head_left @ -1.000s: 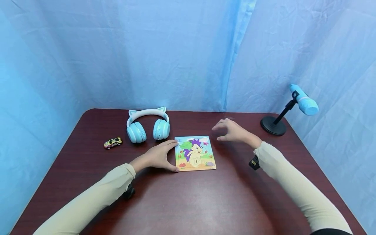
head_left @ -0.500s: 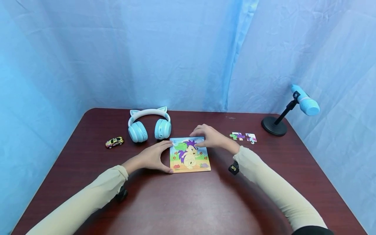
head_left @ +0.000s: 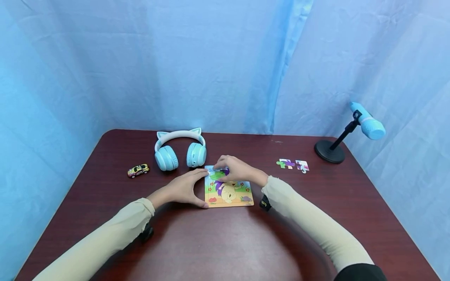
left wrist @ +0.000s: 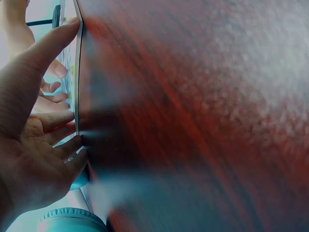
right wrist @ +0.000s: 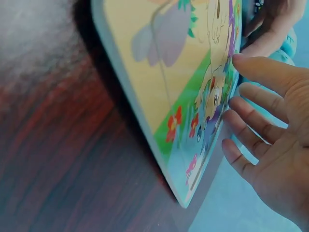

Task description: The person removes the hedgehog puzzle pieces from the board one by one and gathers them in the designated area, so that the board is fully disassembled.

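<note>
A square picture puzzle board (head_left: 228, 197) with a purple-haired cartoon animal lies flat on the dark red-brown table. My left hand (head_left: 181, 189) rests at its left edge, thumb at the near left corner and fingertips at the far left. Lightly bent fingers of that hand (left wrist: 38, 130) touch the board's side in the left wrist view. Over the board's far part is my right hand (head_left: 235, 169), its fingertips near the green leaf and hiding some of the picture. Thumb and spread fingers of the right hand (right wrist: 275, 121) show nothing between them in the right wrist view.
Two loose puzzle pieces (head_left: 285, 164) lie to the right of the board. Blue cat-ear headphones (head_left: 166, 158) and a small toy car (head_left: 138, 170) sit on the left. A blue microphone on a black stand (head_left: 329, 151) stands far right. Blue curtains hang behind the table.
My right hand has moved left from beside the board to over its far left part, uncovering the loose pieces. Board and left hand shifted slightly left in view, then stayed nearly still.
</note>
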Available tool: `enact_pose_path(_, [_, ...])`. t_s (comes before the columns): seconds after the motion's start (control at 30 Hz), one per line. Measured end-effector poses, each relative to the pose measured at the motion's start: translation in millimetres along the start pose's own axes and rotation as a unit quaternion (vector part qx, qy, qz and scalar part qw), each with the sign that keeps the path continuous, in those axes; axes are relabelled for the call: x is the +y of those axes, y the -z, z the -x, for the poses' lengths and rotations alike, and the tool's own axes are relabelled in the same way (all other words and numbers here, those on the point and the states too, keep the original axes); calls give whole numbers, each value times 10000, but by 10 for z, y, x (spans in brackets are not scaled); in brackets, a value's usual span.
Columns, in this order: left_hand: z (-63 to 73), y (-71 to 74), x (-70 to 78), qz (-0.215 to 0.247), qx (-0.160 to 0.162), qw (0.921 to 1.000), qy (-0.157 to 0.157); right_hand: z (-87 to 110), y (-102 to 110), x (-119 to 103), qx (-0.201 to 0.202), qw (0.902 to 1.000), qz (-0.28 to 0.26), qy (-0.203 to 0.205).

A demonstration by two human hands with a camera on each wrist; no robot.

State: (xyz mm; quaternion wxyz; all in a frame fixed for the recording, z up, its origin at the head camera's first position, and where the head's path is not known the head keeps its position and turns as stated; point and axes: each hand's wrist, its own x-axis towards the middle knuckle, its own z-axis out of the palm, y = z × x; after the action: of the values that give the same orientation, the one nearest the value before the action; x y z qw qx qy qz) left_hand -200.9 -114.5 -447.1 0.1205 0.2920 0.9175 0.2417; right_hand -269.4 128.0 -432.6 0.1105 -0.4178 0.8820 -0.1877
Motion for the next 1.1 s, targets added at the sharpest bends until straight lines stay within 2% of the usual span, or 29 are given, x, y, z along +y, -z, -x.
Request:
enact_pose_path(0.43, [-9,-22,13,80,77,9999,88,-77,33,-25,-270,9980,-226,-517])
enact_pose_path(0.63, [-17,-19,-4,222,157,9996,67,-117,35,-22,-343,9977,-196,-548])
enact_pose_path(0.87, [-49,26,-22,449,6,9990,41,-137,60,-14,-466,9969,-203,-606])
enact_pose_path(1.1, [-53,24,-44,410,48,9991,-23,-155,85,-38,-564,9950,-355,-738])
